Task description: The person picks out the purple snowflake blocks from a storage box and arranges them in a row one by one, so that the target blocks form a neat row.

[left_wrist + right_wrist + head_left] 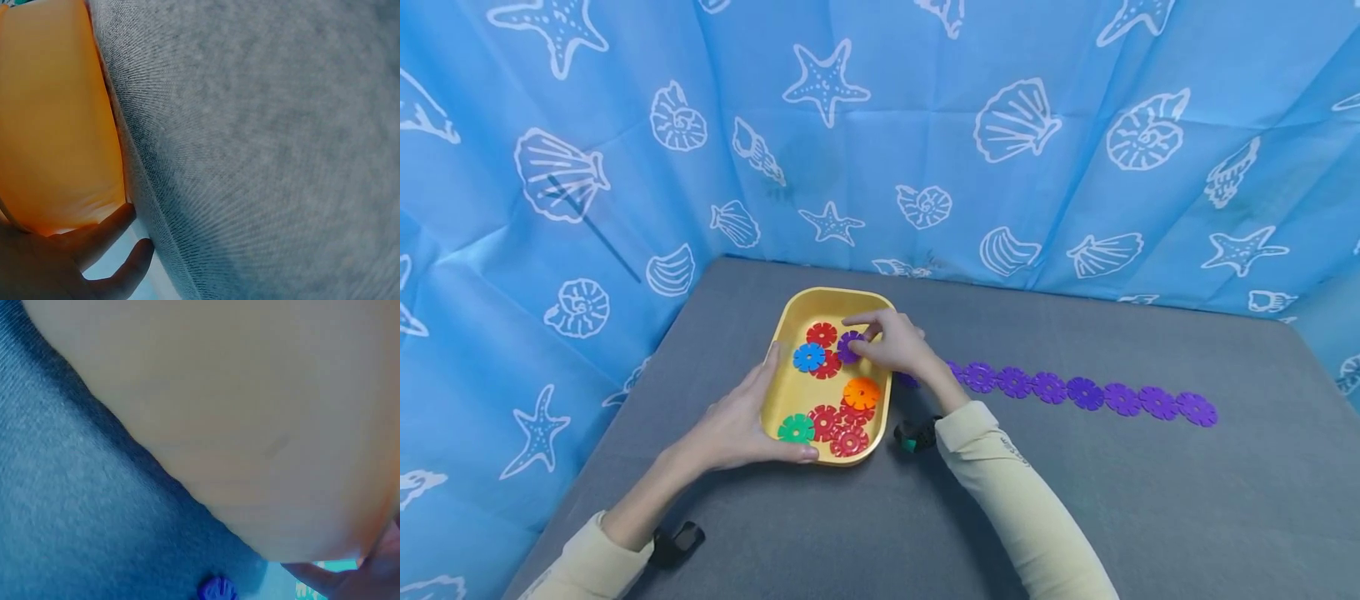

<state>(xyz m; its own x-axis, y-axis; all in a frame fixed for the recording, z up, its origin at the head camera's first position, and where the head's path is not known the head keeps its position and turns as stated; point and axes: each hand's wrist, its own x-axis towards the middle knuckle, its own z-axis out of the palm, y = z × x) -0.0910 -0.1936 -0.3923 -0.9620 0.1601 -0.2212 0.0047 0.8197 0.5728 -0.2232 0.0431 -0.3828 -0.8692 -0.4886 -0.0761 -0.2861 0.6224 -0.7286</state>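
Note:
A yellow plastic tray (787, 350) stands on the grey table, holding several notched plastic discs. My left hand (737, 425) grips its left side and near corner, with the thumb along the near rim; two fingertips (119, 219) show low on the tray's outer wall (59, 119) in the left wrist view. Over the tray's right rim reaches my right hand (891, 340), thumb and fingers pinching a purple disc (851, 347). Beside that disc lie a blue disc (808, 357) and two red discs. Nearer are an orange disc (861, 392), a green disc (796, 428) and more red discs (849, 441).
A row of purple discs (1049, 387) lies across the table right of the tray, its left end partly hidden by my right arm. Blue curtains (880, 150) with white shell and starfish prints hang along the back and left of the table (1150, 500).

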